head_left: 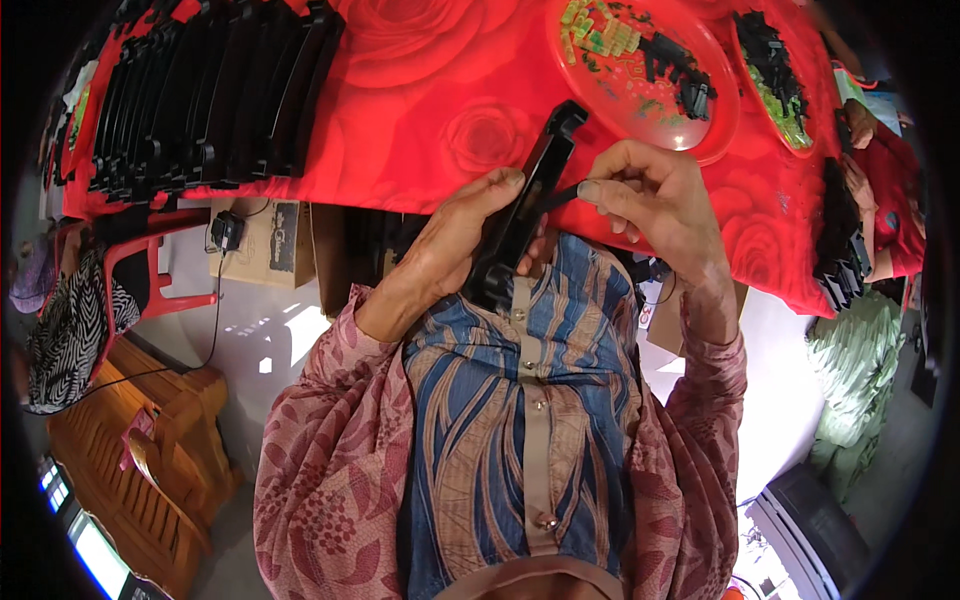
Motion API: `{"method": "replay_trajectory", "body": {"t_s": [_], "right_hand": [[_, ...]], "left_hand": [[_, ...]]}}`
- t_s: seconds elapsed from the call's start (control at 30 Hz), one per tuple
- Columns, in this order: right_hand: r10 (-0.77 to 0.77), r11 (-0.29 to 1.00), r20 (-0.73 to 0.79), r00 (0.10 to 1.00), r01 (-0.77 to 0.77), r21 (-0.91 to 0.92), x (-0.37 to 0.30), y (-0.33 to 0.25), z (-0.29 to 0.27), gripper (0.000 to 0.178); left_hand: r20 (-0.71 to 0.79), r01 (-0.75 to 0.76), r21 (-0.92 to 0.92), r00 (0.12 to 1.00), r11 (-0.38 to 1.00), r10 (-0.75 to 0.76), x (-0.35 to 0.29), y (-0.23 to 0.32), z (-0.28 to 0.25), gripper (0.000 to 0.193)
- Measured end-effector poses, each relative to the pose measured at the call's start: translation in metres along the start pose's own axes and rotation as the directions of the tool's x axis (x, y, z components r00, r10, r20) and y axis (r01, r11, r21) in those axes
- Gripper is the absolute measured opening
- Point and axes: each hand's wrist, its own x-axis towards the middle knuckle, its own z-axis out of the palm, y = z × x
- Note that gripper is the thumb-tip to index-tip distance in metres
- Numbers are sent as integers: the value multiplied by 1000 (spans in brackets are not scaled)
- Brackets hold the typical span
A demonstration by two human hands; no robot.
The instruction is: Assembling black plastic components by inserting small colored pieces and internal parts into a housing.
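My left hand [455,232] is closed round a long, glossy black plastic part [527,205] with a hooked far end, tilted in front of my chest. Between thumb and fingertips, my right hand [660,205] pinches a small dark strip [562,197], its tip against or very close to the side of the long part. Whether the two touch, I cannot tell. Beyond my right hand, a red oval tray [640,105] holds small black pieces [678,75] and yellow-green bits [605,35].
Many similar black parts [215,95] stand in a row at the far left of the red rose-patterned tablecloth [410,130]. A second tray [800,145] lies at the far right, near another person's arm [862,190]. A red plastic chair [165,270] and a wooden bench [150,480] are at left.
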Motion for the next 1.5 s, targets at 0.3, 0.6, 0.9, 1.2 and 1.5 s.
{"method": "replay_trajectory", "body": {"t_s": [0.3,0.6,0.9,1.2,1.5], "right_hand": [[79,988,191,978,-51,-147,23,1,18,13],[157,970,242,958,-104,-218,31,4,24,12],[29,989,212,977,2,-147,31,17,45,14],[24,987,98,995,-8,-160,26,32,59,12],[-49,972,35,998,56,-230,28,39,62,12]], "left_hand": [[184,35,-49,983,998,-25,-30,4,-12,39],[145,-98,132,986,986,79,-41,-1,-33,68],[-48,-143,418,983,897,178,-57,1,-33,55],[-25,-122,450,989,885,149,-56,2,-36,49],[6,-136,434,989,891,148,-52,-1,-48,49]]}}
